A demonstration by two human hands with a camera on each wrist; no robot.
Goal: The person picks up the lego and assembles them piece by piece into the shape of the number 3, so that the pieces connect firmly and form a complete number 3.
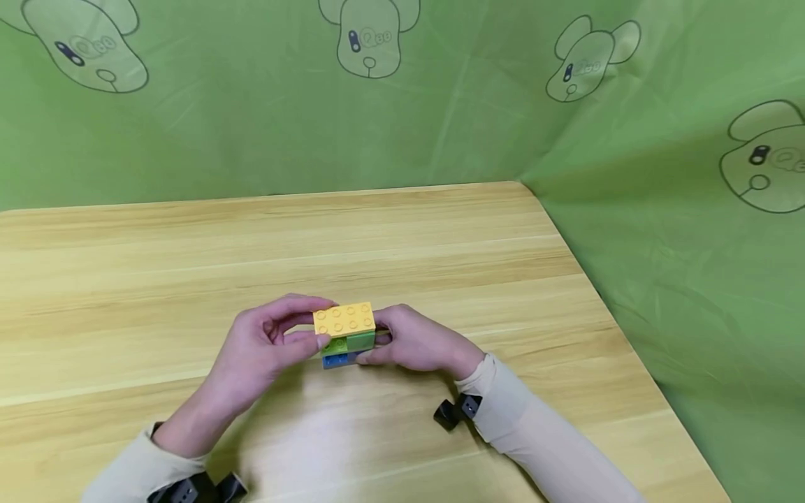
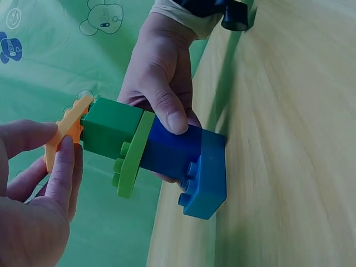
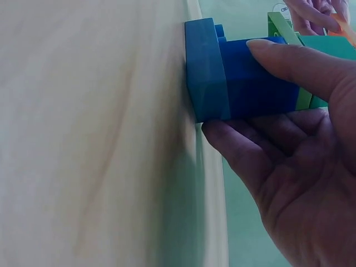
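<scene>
A stack of toy building bricks is held between both hands over the table. From the bottom up it has a blue brick [image 2: 210,175], a dark blue brick [image 3: 258,78], a thin light green brick [image 2: 136,158] and a dark green brick [image 2: 113,127]. My left hand [image 1: 258,346] pinches a thin yellow brick [image 1: 344,320] by its end between thumb and fingers. In the left wrist view that brick is tilted against the dark green brick's studded end. My right hand [image 1: 421,339] grips the stack's side, its thumb on the dark blue brick.
A light wooden table [image 1: 440,237] lies under the hands. Green cloth [image 1: 251,126] with printed animal heads hangs behind it and along the right side. Black devices are strapped at both wrists, the right one [image 1: 459,411] close to the tabletop.
</scene>
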